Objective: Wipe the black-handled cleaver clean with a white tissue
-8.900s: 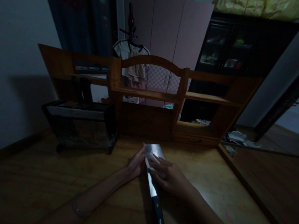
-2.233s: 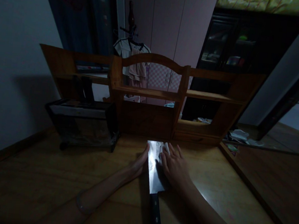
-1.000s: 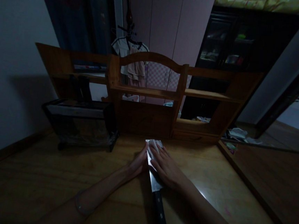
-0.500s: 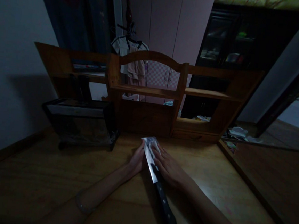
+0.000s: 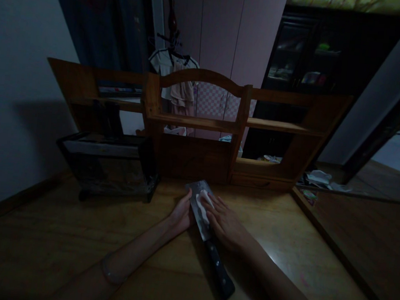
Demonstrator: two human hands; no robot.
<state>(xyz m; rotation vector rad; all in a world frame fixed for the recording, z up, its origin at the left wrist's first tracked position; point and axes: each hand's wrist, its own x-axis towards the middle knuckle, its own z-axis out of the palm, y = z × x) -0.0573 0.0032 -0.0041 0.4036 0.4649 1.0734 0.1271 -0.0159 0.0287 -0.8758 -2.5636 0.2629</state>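
A cleaver (image 5: 198,205) with a wide steel blade and a black riveted handle (image 5: 218,272) lies flat on the wooden table (image 5: 73,241), handle toward me. My left hand (image 5: 180,212) rests against the blade's left edge, fingers curled at its side. My right hand (image 5: 224,223) lies flat on the blade with fingers stretched, pressing a small white cloth (image 5: 203,200) onto the steel.
A wooden shelf unit (image 5: 195,121) stands along the table's back edge. A black wire rack (image 5: 107,165) sits at the back left. Behind are a pink wardrobe (image 5: 220,35), hanging clothes and a dark cabinet. The table's right edge runs beside a dark wooden floor.
The blade has swung so its tip points further left and the handle further right. My right hand keeps sliding the white cloth along the blade while my left hand stays at its edge.
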